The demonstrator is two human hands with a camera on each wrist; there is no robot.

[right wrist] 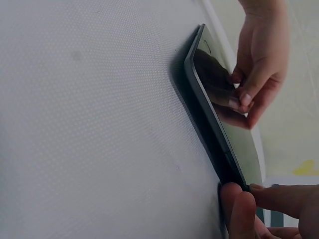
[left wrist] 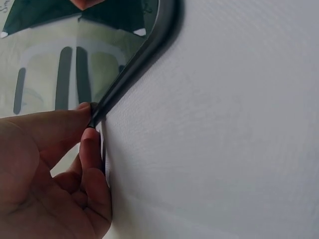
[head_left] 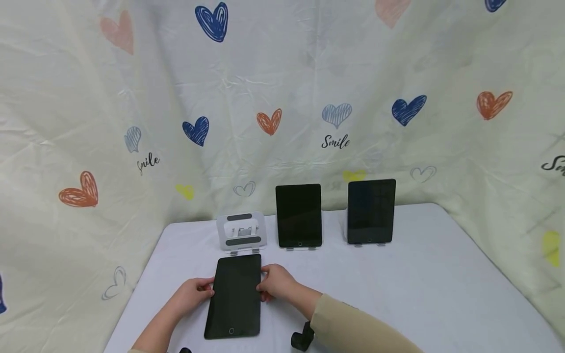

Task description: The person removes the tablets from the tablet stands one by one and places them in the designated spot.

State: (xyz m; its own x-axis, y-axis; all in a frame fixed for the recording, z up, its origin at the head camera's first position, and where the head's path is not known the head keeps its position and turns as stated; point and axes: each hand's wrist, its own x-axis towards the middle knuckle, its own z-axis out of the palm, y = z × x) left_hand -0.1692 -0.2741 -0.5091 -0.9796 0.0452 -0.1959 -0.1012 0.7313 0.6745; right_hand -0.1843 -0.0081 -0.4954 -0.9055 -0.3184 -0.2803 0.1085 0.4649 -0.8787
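Observation:
A black tablet [head_left: 236, 296] with a round home button is held between both hands, just in front of an unoccupied white tablet stand [head_left: 242, 231]. My left hand [head_left: 191, 295] pinches its left edge between thumb and fingers. On the opposite edge my right hand [head_left: 278, 283] pinches it near the upper corner. In the left wrist view, the tablet's glossy screen [left wrist: 133, 35] mirrors the stand's grey pads. From the right wrist view, the tablet [right wrist: 214, 114] is tilted, with a narrow shadowed gap between its edge and the tablecloth.
Two more black tablets, a middle tablet [head_left: 299, 215] and a right tablet [head_left: 371, 211], stand upright on stands along the back of the white-covered table [head_left: 397, 289]. Behind hangs a pale curtain [head_left: 291, 73] printed with hearts. A black wrist device [head_left: 302, 337] sits by the right sleeve.

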